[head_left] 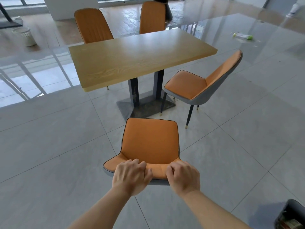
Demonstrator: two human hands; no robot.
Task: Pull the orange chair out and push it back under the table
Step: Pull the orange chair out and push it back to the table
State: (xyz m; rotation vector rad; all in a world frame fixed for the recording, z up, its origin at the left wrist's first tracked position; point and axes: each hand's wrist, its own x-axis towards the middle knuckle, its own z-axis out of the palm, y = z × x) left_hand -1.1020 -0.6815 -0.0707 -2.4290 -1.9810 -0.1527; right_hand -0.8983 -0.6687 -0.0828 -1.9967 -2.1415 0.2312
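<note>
Daylight is pouring in from the windows [33, 0] along the far wall, bleaching the glass and throwing bright streaks of glare across the glossy floor [49, 146] at left. The wooden table [140, 55] is catching a pale sheen, with only faint, soft shadows showing beneath it. The nearest orange chair [150, 141] is sitting in even light. The wide-angle lens is bending straight lines toward the edges, and the far corners are smearing into blur.

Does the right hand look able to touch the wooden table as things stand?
Probably not: the right hand grips the backrest of the pulled-out orange chair, whose whole seat lies between it and the table.
</note>
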